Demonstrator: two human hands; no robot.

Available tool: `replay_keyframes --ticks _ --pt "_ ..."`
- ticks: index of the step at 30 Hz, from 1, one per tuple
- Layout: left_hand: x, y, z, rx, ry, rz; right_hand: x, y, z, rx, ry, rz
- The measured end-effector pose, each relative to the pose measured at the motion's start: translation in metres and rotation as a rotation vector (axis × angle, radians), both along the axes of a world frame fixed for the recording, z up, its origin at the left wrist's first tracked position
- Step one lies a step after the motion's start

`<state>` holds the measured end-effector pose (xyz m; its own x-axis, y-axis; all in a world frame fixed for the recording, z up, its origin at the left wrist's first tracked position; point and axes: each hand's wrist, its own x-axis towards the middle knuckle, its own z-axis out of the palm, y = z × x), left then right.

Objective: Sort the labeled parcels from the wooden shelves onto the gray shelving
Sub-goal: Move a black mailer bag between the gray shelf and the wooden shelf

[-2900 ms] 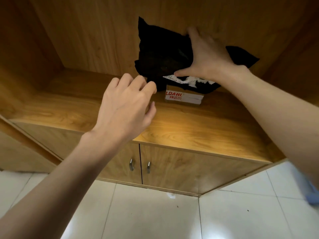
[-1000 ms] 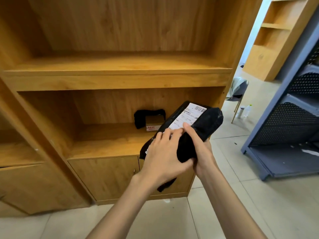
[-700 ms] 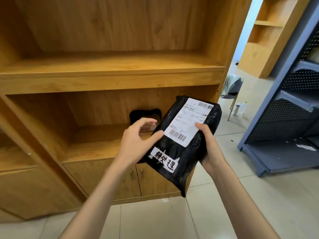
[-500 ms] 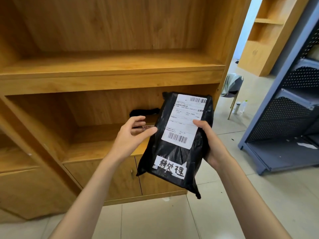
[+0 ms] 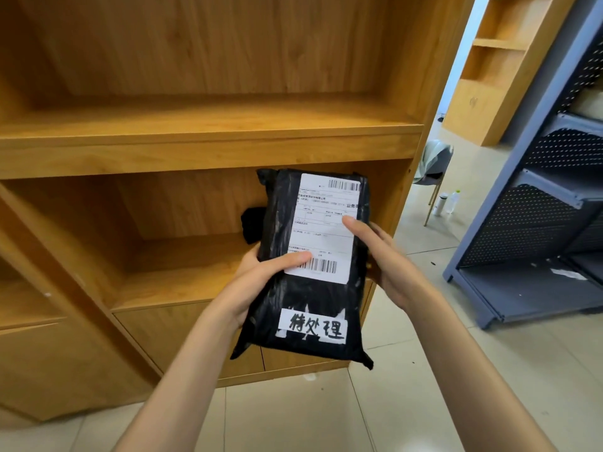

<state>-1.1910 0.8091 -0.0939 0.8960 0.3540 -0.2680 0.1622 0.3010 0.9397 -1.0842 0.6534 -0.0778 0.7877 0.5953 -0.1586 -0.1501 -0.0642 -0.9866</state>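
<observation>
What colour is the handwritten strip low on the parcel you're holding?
White with black handwritten characters, stuck on the black plastic parcel; head view.

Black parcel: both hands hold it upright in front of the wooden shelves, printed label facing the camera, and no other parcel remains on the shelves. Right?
Not quite. The head view shows a second black parcel on the lower wooden shelf, behind the held black parcel. The left hand and right hand do hold it upright, shipping label facing the camera.

The parcel (image 5: 313, 298) is wrapped in glossy, wrinkled black plastic film bearing matt white paper labels (image 5: 323, 230). The wooden shelves (image 5: 202, 132) show smooth grain. The gray shelving (image 5: 548, 203) is formed of perforated matt metal.
</observation>
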Motion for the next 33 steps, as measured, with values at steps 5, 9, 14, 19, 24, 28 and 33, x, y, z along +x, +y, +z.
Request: replay_keyframes --ticks 5,9,14,19,24,28,33 --pt "0.001 0.017 0.014 0.123 -0.076 0.133 0.007 -0.025 0.018 0.023 -0.323 -0.284" --pt "0.016 0.016 0.032 0.111 -0.147 0.096 0.006 -0.055 0.026 -0.282 -0.832 -0.486" --pt "0.051 -0.02 0.05 0.087 -0.222 -0.058 0.012 -0.103 0.028 -0.901 -1.46 -0.716" --pt "0.088 -0.083 0.062 0.058 -0.272 -0.199 0.021 -0.169 0.022 -1.074 -1.49 -0.809" --pt "0.129 -0.156 0.08 0.067 -0.307 -0.362 0.041 -0.242 0.023 -1.139 -1.435 -0.963" --pt "0.169 -0.226 0.094 0.075 -0.342 -0.428 0.073 -0.308 0.031 -1.145 -1.445 -1.022" --pt "0.229 -0.328 0.109 0.078 -0.397 -0.463 0.121 -0.407 0.05 -1.223 -1.445 -1.069"
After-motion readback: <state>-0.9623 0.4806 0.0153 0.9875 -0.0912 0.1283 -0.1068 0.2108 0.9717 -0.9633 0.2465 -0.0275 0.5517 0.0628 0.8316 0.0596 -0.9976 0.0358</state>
